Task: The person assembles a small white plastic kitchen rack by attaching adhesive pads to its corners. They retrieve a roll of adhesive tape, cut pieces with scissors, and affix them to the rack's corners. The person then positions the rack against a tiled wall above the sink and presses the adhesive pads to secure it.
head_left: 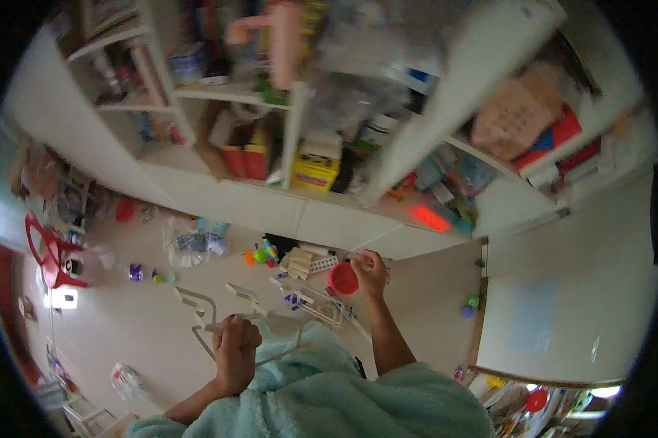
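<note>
My left hand (235,349) is closed in a fist around a cream-white frame of thin bars (272,357), which has bent, hook-like ends and is held in front of my body. My right hand (370,273) is raised to the right, its fingers curled together in a pinch; whatever may be between them is too small to make out. Below and beside that hand, a red basin (343,279) stands on the floor. Another pale frame piece (338,312) lies close to the basin, with a purple item (294,300) near it.
Crowded white shelves (297,131) rise ahead, holding a yellow box (316,169) and a red box (246,156). Colourful toys (262,252) and plastic bags (190,243) lie below them. A red chair (53,255) is at left, a white cabinet panel (555,306) at right.
</note>
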`<action>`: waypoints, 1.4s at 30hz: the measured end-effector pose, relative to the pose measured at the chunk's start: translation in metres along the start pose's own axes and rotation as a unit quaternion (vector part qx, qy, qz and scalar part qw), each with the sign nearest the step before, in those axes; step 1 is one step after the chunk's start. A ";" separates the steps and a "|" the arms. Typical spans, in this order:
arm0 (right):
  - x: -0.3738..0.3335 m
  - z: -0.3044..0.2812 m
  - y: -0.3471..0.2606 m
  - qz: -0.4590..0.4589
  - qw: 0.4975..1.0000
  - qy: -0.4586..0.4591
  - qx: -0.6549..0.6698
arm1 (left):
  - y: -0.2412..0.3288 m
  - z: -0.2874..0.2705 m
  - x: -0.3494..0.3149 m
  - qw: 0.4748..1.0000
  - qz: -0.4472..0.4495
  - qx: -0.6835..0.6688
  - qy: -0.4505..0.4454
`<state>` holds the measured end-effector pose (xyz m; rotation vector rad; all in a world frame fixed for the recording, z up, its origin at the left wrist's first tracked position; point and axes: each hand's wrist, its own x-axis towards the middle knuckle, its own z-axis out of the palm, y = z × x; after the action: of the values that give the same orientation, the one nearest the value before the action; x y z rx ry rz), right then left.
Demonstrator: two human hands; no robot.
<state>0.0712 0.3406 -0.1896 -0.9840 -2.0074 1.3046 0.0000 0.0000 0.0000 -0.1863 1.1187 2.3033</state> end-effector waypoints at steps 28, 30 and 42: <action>-0.289 0.681 -0.300 -0.553 0.693 -0.456 0.074 | 0.256 -0.393 -0.136 0.776 0.384 -0.143 0.480; -0.329 0.744 -0.345 -0.370 0.699 -0.606 0.081 | 0.291 -0.419 -0.143 0.750 0.388 -0.173 0.507; -0.700 0.960 -0.521 -0.453 0.448 -0.762 0.116 | 0.414 -0.621 -0.236 0.572 0.514 -0.181 0.613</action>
<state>-0.3988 -0.8659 -0.1110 2.0541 -2.3298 1.6378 -0.1027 -0.7758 -0.0323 -2.0782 1.5048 3.4557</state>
